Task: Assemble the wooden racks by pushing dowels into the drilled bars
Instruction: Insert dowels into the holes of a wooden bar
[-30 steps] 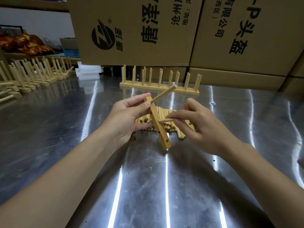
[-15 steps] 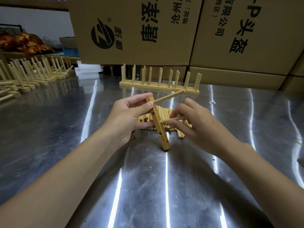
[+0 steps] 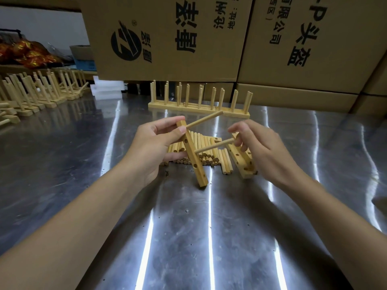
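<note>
Noting left hand [image 3: 155,147] clamped on tilted bar [image 3: 196,164]; lower dowel [image 3: 213,145] points right toward right hand [image 3: 263,151], fingers curled; I cannot tell contact.

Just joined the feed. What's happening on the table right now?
A person is building a wooden rack. The left hand grips a drilled bar near its top, tilted, with its lower end on the steel table. Two dowels stick out of it: the upper dowel and the second dowel. The right hand is at the second dowel's free end, grip unclear. Several holes are empty. Loose dowels lie behind.
</note>
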Tool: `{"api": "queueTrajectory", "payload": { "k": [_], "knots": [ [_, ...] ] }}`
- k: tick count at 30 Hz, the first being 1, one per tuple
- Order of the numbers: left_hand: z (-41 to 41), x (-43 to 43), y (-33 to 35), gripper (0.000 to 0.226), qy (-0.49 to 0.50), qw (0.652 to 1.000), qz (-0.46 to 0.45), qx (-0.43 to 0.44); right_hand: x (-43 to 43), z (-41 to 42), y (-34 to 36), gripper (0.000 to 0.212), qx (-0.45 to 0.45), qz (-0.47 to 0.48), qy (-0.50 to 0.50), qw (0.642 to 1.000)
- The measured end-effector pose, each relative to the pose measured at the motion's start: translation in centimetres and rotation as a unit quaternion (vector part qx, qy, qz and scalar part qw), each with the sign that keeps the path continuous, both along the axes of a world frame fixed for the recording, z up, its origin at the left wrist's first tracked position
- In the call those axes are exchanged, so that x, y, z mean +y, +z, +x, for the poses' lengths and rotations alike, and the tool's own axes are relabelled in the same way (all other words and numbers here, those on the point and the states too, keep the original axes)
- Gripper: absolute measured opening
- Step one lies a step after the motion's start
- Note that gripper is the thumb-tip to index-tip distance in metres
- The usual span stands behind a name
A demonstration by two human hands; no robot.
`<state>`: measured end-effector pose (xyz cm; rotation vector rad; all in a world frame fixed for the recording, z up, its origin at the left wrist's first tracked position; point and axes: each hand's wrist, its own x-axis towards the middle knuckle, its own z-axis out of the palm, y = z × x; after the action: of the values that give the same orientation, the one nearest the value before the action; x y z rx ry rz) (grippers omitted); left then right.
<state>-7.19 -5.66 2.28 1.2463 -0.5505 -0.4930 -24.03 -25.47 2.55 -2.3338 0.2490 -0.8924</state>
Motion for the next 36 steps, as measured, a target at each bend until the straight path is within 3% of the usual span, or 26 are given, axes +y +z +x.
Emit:
{"api": "queueTrajectory", "payload": {
  "k": [3,8,16,26,30,36],
  "knots": [
    [0.2,0.0,-0.1,0.026,0.013,1.000,0.001,0.007,-1.6,-0.2,-0.9,0.017,0.081,-0.069,-0.046,0.993],
    [0.3,0.1,-0.1,0.026,0.008,1.000,0.008,0.002,-2.5,-0.3,-1.4,0.042,0.285,-0.172,-0.032,0.942],
    [0.3,0.1,-0.1,0.025,0.007,1.000,0.006,0.003,-3.2,-0.6,-1.5,0.060,0.274,-0.183,-0.030,0.944],
    [0.1,0.1,0.0,0.025,0.007,1.000,0.008,-0.002,-3.4,-0.5,-1.5,0.011,0.193,-0.206,-0.025,0.959],
    [0.0,0.1,0.1,0.025,0.005,1.000,0.006,0.002,-3.8,-0.4,-1.5,0.008,0.158,-0.231,-0.043,0.959],
    [0.0,0.2,0.2,0.024,0.004,1.000,0.007,0.001,-3.6,-0.3,-1.7,0.018,0.200,-0.243,-0.020,0.949]
  ]
}}
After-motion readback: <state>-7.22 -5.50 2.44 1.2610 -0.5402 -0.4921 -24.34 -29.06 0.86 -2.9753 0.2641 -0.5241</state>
